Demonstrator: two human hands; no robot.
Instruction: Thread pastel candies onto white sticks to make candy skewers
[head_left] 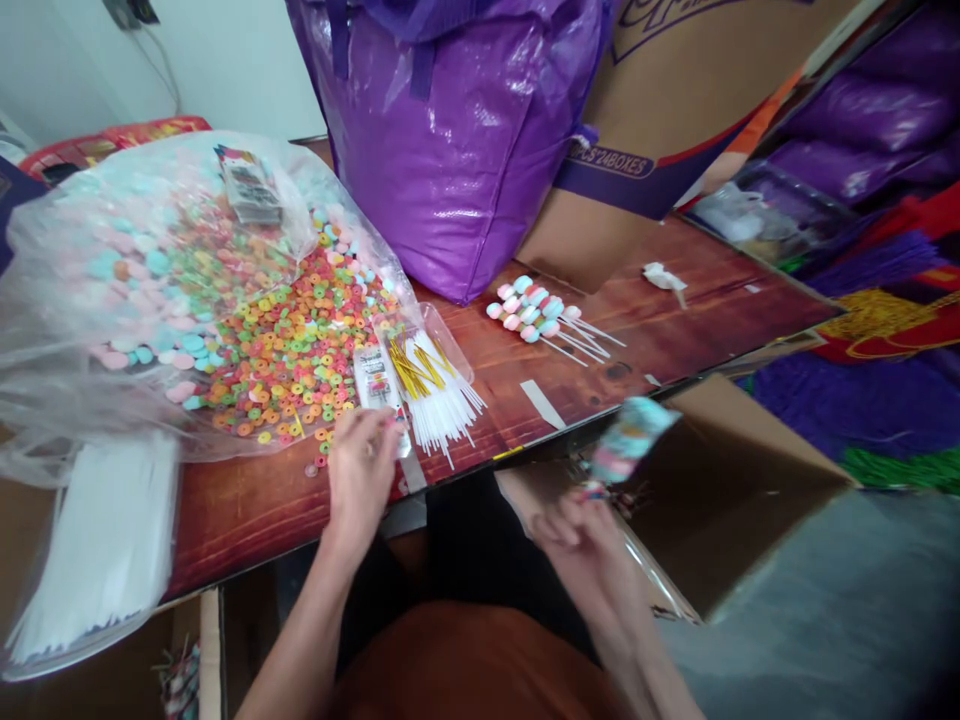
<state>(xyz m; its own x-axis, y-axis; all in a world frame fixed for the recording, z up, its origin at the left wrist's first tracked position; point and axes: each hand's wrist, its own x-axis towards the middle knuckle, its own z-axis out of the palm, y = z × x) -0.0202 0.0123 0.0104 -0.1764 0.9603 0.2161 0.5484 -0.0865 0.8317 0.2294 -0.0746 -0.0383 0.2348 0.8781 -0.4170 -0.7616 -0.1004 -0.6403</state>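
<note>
My right hand (581, 535) is closed round the lower end of a wrapped marshmallow skewer (634, 440), blurred by motion, over an open cardboard box. At the table's front edge, my left hand (360, 460) has its fingers curled together beside a stack of printed clear wrappers (373, 375); what they pinch, if anything, is hidden. Just right of it lies a bundle of white sticks (444, 415) with gold twist ties (412, 365) on top, partly on a clear plastic tray. Farther right, several unwrapped marshmallow skewers (529, 308) lie side by side on the table.
A large clear bag (45, 340) spreads under ring gummies (277, 370) and marshmallows (135, 270). More white sticks (112, 540) overhang the left front edge. A purple bag (450, 170) and a carton (675, 90) stand behind. The open box (750, 480) sits below the table's right side.
</note>
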